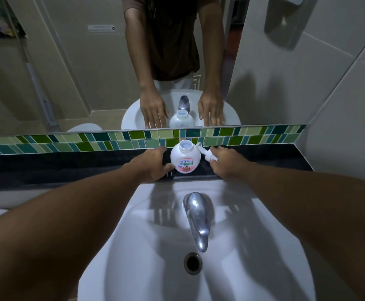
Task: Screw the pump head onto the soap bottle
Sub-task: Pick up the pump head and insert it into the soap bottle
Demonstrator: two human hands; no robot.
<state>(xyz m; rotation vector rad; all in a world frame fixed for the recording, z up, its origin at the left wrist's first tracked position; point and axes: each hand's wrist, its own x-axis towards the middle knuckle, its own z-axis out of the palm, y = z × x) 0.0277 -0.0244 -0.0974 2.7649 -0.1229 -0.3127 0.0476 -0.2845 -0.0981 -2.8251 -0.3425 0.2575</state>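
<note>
A wide mirror [68, 61] fills the wall above a band of green mosaic tiles [242, 135], and below them a white sink [146, 268] reaches toward the camera with a chrome faucet [197, 220] over its drain [192, 263]. Between the tiles and the sink runs a narrow black desk [68, 168], and the soap bottle [184, 158] stands upright on it at the centre, just in front of the tiles. The bottle is squat and round, white plastic, with a short wide neck that is open at the top; its front carries a label with blue lettering, a green strip and a peach-coloured picture near the base. The left hand [153, 164] lies against the bottle's left side, its fingers [168, 166] curled loosely toward the lower part of the body, though a full clasp cannot be told. The right hand [227, 162] sits just right of the bottle with its fingers [215, 149] pinched on the pump head [207, 154], a white piece that lies tilted beside the bottle, its nozzle end pointing up-left toward the neck. The pump head is off the bottle, close to its right shoulder.
</note>
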